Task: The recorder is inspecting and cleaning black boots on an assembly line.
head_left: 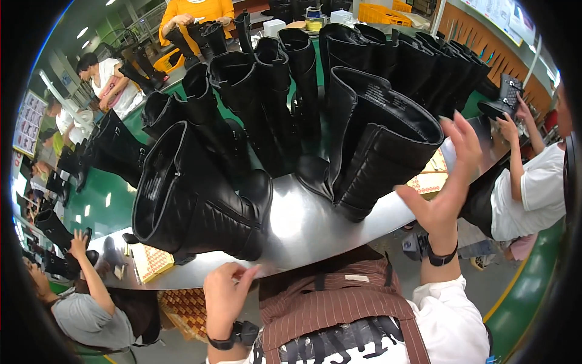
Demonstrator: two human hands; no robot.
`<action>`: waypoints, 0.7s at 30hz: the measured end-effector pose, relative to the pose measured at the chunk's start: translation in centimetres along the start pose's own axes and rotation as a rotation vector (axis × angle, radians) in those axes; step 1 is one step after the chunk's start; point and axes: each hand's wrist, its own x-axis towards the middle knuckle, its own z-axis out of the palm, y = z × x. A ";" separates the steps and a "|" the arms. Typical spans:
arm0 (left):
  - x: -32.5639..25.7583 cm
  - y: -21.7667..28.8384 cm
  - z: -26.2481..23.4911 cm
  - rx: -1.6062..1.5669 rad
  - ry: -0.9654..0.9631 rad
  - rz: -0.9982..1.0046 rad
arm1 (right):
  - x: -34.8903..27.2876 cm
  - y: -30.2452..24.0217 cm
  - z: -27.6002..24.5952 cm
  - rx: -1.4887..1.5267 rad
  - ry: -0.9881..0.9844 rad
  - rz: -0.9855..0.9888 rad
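Observation:
Two tall black boots stand on the metal edge of the bench in front of me. The left boot [194, 200] leans to the left, its wide top facing me and a zip running down its shaft. Upright to the right is the other boot [382, 158], its shaft open down one side and its lining showing print. My right hand [445, 176] is spread beside that boot's top, thumb and fingers apart, holding nothing. Below the left boot's foot, my left hand [227, 291] is at the bench edge, thumb out from loosely bent fingers, with nothing seen in it.
Behind are several more black boots [236, 91] on the green bench top [100, 212]. Small patterned boxes lie at the left [151, 262] and right [427, 179]. Co-workers handle boots on both sides, one in a grey sleeve [91, 318], another in a white shirt [530, 194].

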 end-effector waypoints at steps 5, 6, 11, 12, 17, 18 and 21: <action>6.2 8.9 2.8 -0.636 0.052 0.630 | 2.7 -0.9 -1.4 0.072 -0.295 -0.165; 7.7 10.6 3.6 -0.672 0.031 0.684 | 2.3 -1.1 -2.1 0.113 -0.321 -0.198; 12.5 16.6 5.7 -0.664 0.206 0.720 | -0.1 -1.0 -4.5 0.192 -0.359 -0.111; 13.1 17.1 5.8 -0.754 0.146 0.606 | -0.2 -0.9 -4.7 0.196 -0.365 -0.122; 14.5 16.8 7.0 -0.918 0.095 0.592 | 1.2 -1.1 -3.1 0.297 -0.250 -0.052; 14.5 16.5 7.2 -0.919 0.085 0.571 | 1.8 -1.0 -2.8 0.206 -0.208 -0.131; 14.5 14.7 7.7 -0.974 -0.065 0.723 | 1.7 0.4 0.0 0.064 -0.067 -0.053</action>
